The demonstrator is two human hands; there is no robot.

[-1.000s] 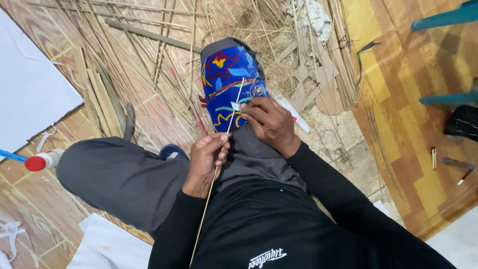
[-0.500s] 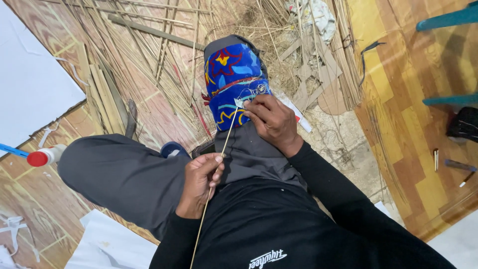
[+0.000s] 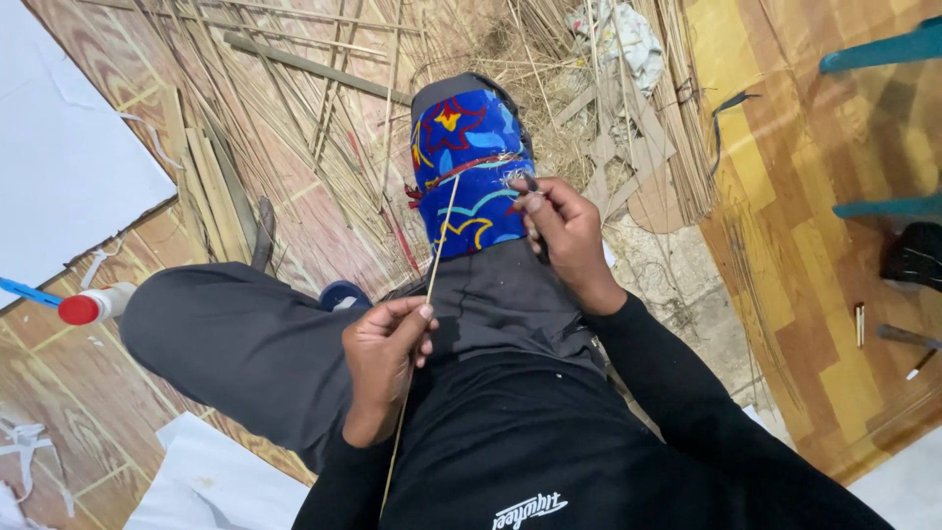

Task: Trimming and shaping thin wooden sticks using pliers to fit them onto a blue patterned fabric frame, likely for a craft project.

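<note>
Wood-pattern floor [image 3: 294, 236], straw litter [image 3: 510, 59] far, white sheet [image 3: 59, 167] left. Left hand [image 3: 383, 368] pinching thin stick [image 3: 432, 270] over lap; right hand [image 3: 564, 236] fingers pressed on dark tool at blue cloth pad [image 3: 466, 172] on knee.

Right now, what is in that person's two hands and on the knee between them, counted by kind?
Thin sticks: 1, pinched in the left hand, the stick running up to the knee.
Dark tools: 1, the tool in the right hand.
Blue patterned cloths: 1, the cloth wrapped on the knee.
Total: 3
</note>
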